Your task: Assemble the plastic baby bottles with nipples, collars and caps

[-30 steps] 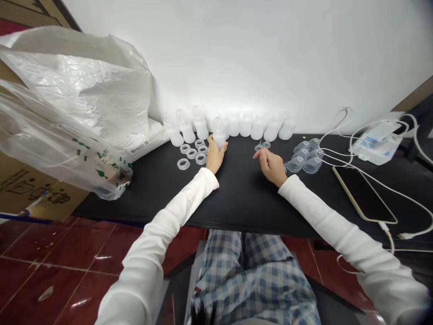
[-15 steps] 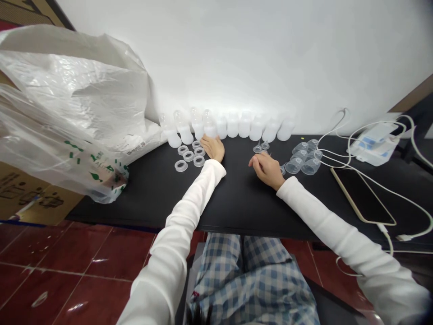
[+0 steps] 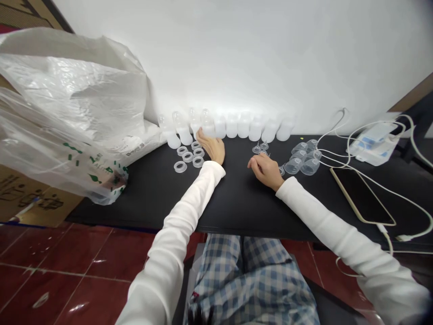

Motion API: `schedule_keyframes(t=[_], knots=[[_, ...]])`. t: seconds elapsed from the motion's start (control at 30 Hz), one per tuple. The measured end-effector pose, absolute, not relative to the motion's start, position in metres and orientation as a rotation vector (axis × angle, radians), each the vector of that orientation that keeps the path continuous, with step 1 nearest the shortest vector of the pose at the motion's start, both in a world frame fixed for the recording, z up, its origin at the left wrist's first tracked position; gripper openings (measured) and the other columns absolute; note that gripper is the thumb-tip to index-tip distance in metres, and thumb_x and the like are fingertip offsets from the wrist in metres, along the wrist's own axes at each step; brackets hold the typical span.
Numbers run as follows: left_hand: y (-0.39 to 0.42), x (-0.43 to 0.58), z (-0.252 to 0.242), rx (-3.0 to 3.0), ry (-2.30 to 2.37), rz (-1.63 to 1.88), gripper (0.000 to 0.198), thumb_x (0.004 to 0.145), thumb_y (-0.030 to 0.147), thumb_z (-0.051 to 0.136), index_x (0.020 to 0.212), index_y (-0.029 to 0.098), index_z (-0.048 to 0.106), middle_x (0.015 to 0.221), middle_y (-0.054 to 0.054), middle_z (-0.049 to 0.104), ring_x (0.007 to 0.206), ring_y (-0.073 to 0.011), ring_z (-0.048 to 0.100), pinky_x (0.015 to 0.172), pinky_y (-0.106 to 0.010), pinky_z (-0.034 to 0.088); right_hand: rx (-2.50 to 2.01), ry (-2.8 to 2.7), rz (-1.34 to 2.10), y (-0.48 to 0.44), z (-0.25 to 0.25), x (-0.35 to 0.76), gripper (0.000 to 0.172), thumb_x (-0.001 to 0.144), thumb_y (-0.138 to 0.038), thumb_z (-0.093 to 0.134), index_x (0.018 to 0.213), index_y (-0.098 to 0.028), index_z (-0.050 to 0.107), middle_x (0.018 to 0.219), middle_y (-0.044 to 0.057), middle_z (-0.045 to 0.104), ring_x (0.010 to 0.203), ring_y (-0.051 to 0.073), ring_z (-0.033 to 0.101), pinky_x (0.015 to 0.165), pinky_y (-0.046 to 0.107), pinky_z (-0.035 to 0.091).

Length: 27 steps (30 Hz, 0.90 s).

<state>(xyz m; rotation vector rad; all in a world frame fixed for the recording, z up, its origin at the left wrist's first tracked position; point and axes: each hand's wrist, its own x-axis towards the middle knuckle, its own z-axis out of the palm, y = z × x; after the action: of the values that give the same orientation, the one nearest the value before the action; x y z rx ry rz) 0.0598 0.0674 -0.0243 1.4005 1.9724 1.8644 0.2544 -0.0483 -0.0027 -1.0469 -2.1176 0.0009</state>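
My left hand [image 3: 211, 150] lies on the black table [image 3: 237, 207], its fingers against the base of a frosted plastic baby bottle [image 3: 208, 124] with a clear dome on top. That bottle stands in a row of several along the wall. Left of my hand lie several translucent collar rings [image 3: 187, 156]. My right hand [image 3: 265, 170] rests on the table holding nothing, just below several clear silicone teats [image 3: 257, 149]. Several clear dome caps [image 3: 300, 161] sit to its right.
A large plastic bag [image 3: 64, 122] and a white sack bulge over the table's left end, above a cardboard box [image 3: 34, 203]. On the right lie a phone [image 3: 360, 196] and a white charger [image 3: 370, 143] with tangled cables. The wall runs behind the table.
My left hand has slid left along the row, and the domed bottle has shifted left with it, now closer to its neighbours. My right hand has barely moved.
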Motion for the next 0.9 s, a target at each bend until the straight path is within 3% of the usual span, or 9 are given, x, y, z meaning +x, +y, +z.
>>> schedule_keyframes(t=[0.1,0.2,0.33,0.5,0.67,0.9], knots=[[0.063,0.06,0.002,1.928,1.743,1.775,0.064,0.09,0.011,0.052,0.152,0.018,0.034,0.167,-0.018,0.031,0.163,-0.0326,0.015,0.129,-0.066,0.021,-1.036,-2.111,0.017,-0.049,-0.002,0.254,0.052,0.109,-0.045,0.028,0.073,-0.024,0.06,0.066,0.004,0.058,0.068,0.018,0.052,0.067,0.032,0.04],[0.072,0.058,0.032,2.19,1.629,1.645,0.07,0.085,0.012,0.056,0.152,0.025,0.038,0.166,-0.008,0.039,0.162,-0.0328,0.013,0.127,-0.074,0.018,-1.034,-2.125,0.025,-0.05,-0.002,0.254,0.054,0.109,-0.046,0.026,0.073,-0.024,0.06,0.065,0.003,0.057,0.068,0.018,0.053,0.067,0.032,0.04],[0.097,0.053,0.048,2.321,1.633,1.501,0.066,0.081,0.011,0.055,0.147,0.014,0.049,0.159,-0.015,0.047,0.162,-0.0356,0.018,0.132,-0.068,0.007,-1.038,-2.14,0.038,-0.05,-0.001,0.254,0.054,0.109,-0.045,0.026,0.074,-0.024,0.06,0.065,0.004,0.057,0.069,0.018,0.053,0.068,0.032,0.04],[0.123,0.042,0.031,2.308,1.55,1.521,0.049,0.079,0.015,0.058,0.128,0.015,0.062,0.132,-0.02,0.065,0.155,-0.0379,0.034,0.13,-0.069,0.011,-1.019,-2.149,0.051,-0.05,-0.002,0.254,0.05,0.109,-0.041,0.029,0.073,-0.024,0.059,0.065,0.003,0.059,0.069,0.018,0.052,0.07,0.032,0.042],[0.134,0.034,0.024,2.3,1.459,1.56,0.024,0.09,0.029,0.057,0.11,0.02,0.066,0.114,-0.018,0.069,0.141,-0.035,0.05,0.131,-0.064,0.015,-1.019,-2.15,0.052,-0.051,-0.003,0.253,0.045,0.108,-0.036,0.032,0.073,-0.024,0.058,0.066,0.003,0.061,0.069,0.018,0.053,0.07,0.032,0.041],[0.1,0.037,0.038,2.4,1.39,1.622,0.024,0.095,0.036,0.053,0.108,0.019,0.064,0.104,-0.016,0.068,0.13,-0.0384,0.055,0.126,-0.069,0.019,-0.98,-2.158,-0.104,-0.048,-0.003,0.256,0.044,0.108,-0.032,0.032,0.072,-0.023,0.055,0.069,0.005,0.062,0.074,0.02,0.053,0.074,0.034,0.042]])
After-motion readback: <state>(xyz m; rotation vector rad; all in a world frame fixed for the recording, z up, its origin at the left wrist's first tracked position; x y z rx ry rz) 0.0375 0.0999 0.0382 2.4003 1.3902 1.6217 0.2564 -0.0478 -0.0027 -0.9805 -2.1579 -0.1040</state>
